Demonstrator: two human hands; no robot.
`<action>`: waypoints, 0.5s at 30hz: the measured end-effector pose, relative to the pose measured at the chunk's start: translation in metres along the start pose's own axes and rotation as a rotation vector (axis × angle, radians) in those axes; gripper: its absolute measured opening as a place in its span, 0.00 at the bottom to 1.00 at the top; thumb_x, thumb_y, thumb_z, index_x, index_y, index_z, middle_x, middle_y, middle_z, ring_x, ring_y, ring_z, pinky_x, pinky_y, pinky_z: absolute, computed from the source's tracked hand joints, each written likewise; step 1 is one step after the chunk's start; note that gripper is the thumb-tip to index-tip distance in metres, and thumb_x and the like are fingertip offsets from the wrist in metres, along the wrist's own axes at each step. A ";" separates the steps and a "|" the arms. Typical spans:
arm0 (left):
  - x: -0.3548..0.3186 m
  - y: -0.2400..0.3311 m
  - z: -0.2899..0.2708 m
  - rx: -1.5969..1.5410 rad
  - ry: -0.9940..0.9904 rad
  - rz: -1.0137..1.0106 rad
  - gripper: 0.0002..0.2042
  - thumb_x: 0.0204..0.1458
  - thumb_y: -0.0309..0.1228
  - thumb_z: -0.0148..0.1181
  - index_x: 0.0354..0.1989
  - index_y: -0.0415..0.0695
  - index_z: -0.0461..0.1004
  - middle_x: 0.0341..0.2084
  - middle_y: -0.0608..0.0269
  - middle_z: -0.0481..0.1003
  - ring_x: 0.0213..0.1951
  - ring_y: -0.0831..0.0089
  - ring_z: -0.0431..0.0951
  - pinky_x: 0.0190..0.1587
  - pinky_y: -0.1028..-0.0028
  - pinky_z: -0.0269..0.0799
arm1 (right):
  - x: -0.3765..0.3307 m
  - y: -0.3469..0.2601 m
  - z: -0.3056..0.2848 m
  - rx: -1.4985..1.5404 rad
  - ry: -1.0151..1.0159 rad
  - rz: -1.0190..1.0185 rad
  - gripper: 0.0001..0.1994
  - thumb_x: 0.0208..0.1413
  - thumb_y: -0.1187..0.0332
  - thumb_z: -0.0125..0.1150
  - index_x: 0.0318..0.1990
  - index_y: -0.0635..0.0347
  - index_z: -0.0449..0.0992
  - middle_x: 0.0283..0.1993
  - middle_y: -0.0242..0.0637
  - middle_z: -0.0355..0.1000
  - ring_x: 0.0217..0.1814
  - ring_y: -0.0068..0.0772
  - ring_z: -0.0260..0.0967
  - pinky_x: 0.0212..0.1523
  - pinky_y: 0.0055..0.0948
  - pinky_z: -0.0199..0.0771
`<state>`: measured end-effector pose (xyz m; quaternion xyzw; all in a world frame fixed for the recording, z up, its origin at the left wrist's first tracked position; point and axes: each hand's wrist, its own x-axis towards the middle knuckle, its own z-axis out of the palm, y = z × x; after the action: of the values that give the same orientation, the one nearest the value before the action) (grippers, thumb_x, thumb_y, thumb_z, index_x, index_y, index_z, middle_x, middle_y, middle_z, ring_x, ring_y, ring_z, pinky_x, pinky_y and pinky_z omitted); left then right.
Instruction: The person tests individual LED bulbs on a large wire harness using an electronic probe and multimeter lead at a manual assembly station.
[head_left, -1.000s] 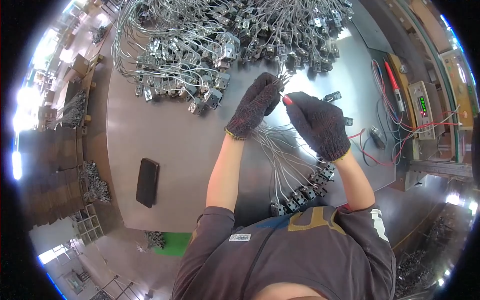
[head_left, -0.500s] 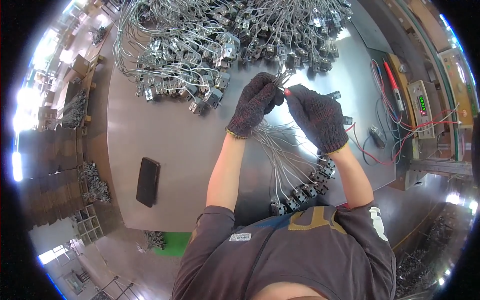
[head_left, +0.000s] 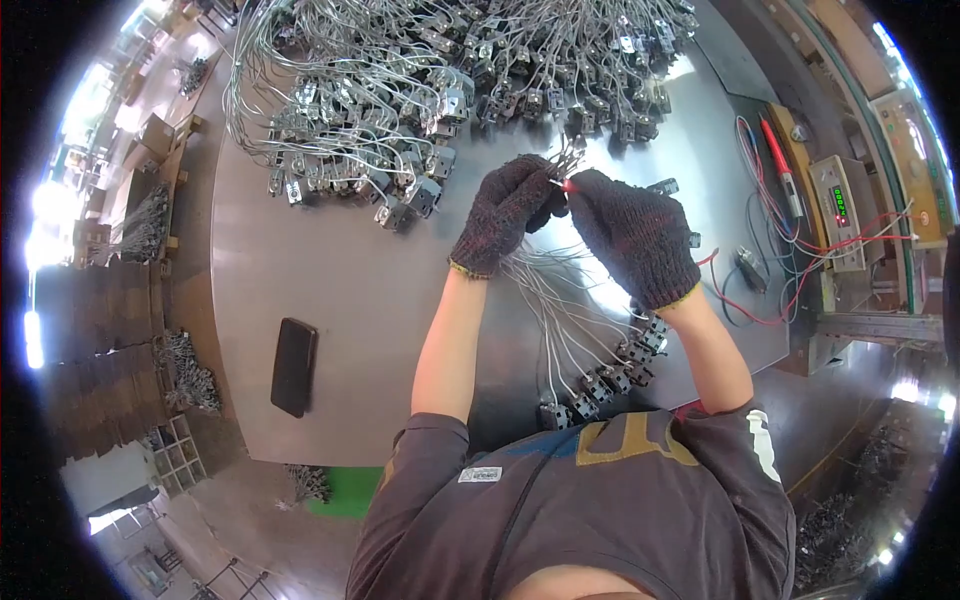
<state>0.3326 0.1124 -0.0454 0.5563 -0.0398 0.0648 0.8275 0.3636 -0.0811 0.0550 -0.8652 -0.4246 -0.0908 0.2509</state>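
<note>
1. Shifted only slightly since a second ago: right hand [head_left: 635, 235] drawn closer to left hand [head_left: 505, 205], red-tipped piece [head_left: 568, 186] brought against the wire ends, bundle kept in the same spot just above frame centre.
2. Held upright at centre frame, between the two gloved hands: bundle of thin grey wires [head_left: 545, 290], upper ends gathered at the fingertips, lower ends fanned down toward the lower middle and finished with small dark metal connector blocks [head_left: 600, 375] lying on the table.
3. Judged light and limp; strands springy, prone to splay and tangle; little blocks likely the only real weight, dragging at the ends. Best gripped near the gathered top, where the strands lay together, not by single wires or the dangling blocks.
4. Left hand closed around the bundle's upper part; right hand pinched shut on the red-tipped piece, touching the wire tips. Knit gloves probably good for grip, poor for fine feel.
5. Spread across the upper part of the frame: large heap of similar wire assemblies [head_left: 420, 90], well apart from the bundle.
6. Seen on the grey table [head_left: 330, 280]: dark phone [head_left: 294, 366] at lower left.
7. Placed at the right edge: meter with green display [head_left: 838, 205], red leads [head_left: 800, 270] trailing toward the hands.
</note>
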 end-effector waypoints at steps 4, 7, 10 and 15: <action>0.001 0.005 0.013 0.089 0.057 -0.022 0.10 0.71 0.34 0.56 0.45 0.41 0.79 0.26 0.67 0.78 0.23 0.86 0.68 0.24 0.81 0.60 | 0.006 0.012 0.010 -0.045 0.028 -0.013 0.06 0.68 0.62 0.59 0.45 0.51 0.77 0.30 0.40 0.78 0.29 0.46 0.79 0.30 0.43 0.77; 0.001 0.000 0.010 0.026 0.019 -0.019 0.09 0.72 0.34 0.55 0.46 0.42 0.78 0.25 0.70 0.75 0.23 0.86 0.67 0.25 0.81 0.60 | 0.005 0.009 0.015 -0.086 0.068 -0.027 0.07 0.67 0.59 0.61 0.44 0.49 0.76 0.27 0.37 0.77 0.26 0.44 0.78 0.26 0.43 0.76; 0.000 -0.003 0.006 -0.001 0.047 0.005 0.09 0.73 0.33 0.53 0.47 0.41 0.77 0.24 0.72 0.72 0.22 0.86 0.65 0.24 0.80 0.60 | 0.008 -0.009 0.007 -0.176 0.045 -0.014 0.07 0.67 0.60 0.59 0.43 0.50 0.75 0.28 0.38 0.77 0.27 0.45 0.78 0.26 0.43 0.75; -0.006 0.005 0.004 0.105 0.027 -0.018 0.12 0.73 0.36 0.52 0.50 0.41 0.77 0.26 0.71 0.73 0.26 0.84 0.68 0.30 0.79 0.64 | 0.014 -0.006 0.000 -0.231 -0.007 -0.058 0.07 0.68 0.61 0.58 0.42 0.51 0.74 0.27 0.38 0.76 0.27 0.45 0.78 0.26 0.44 0.74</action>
<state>0.3258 0.1097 -0.0403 0.5985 -0.0202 0.0670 0.7981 0.3675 -0.0681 0.0621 -0.8761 -0.4367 -0.1435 0.1454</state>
